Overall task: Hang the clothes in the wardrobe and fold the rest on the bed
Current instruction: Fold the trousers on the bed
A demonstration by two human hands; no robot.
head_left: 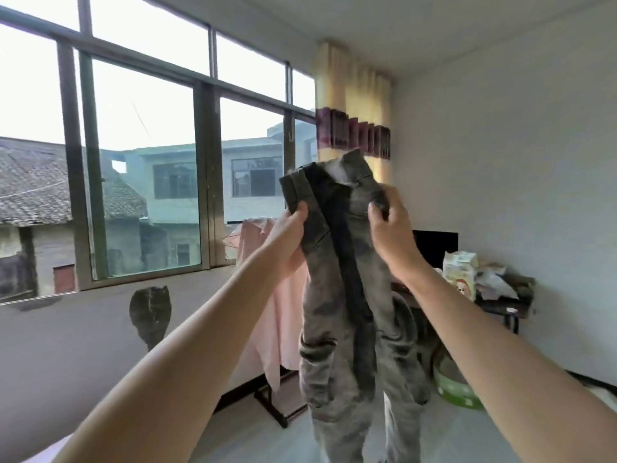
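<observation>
A pair of grey washed jeans [337, 329] hangs in the air in front of me, waistband up and legs dangling toward the floor. My left hand [289, 238] grips the left side of the waistband, thumb over the front of the fabric. On the right side, my right hand [390, 225] pinches the waistband with curled fingers. Both arms are stretched out at about head height. The jeans look folded lengthwise, with a dark seam running down the middle. No wardrobe or bed shows in this view.
A pink garment [267, 312] hangs on a drying rack [277, 406] behind the jeans, below the big window [143, 162]. At the right a dark table [500, 305] holds a white package [462, 272] and clutter. A green dotted basin [457, 392] sits on the floor.
</observation>
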